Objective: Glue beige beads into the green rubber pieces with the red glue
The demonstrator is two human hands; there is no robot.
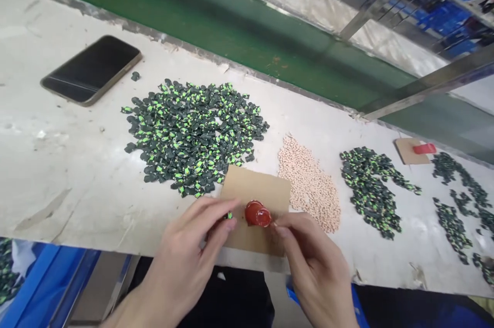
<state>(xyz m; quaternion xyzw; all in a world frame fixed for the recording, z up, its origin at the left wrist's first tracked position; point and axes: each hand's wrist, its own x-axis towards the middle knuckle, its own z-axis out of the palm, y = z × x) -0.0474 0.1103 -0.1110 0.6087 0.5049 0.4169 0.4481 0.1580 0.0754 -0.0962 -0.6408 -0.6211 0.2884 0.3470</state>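
My left hand [196,240] pinches a small dark piece with bright green markings [230,214] between thumb and fingers, just left of a small red cup [254,213] with a shiny rim. The cup rests on a square of brown cardboard [250,184]. My right hand [311,258] is closed in a pinch at the cup's right side; whatever is in its fingertips is too small to name. Beyond my left hand spreads a large pile of similar dark-and-green pieces [193,132]. A heap of tiny pale pinkish beads [309,184] lies beyond my right hand.
A phone [92,68] lies at the table's far left. More dark-and-green pieces [370,191] are heaped to the right, near another cardboard piece [405,151] with a red container [424,149]. A green strip [231,29] and metal posts [432,81] border the back. Blue bins sit below left.
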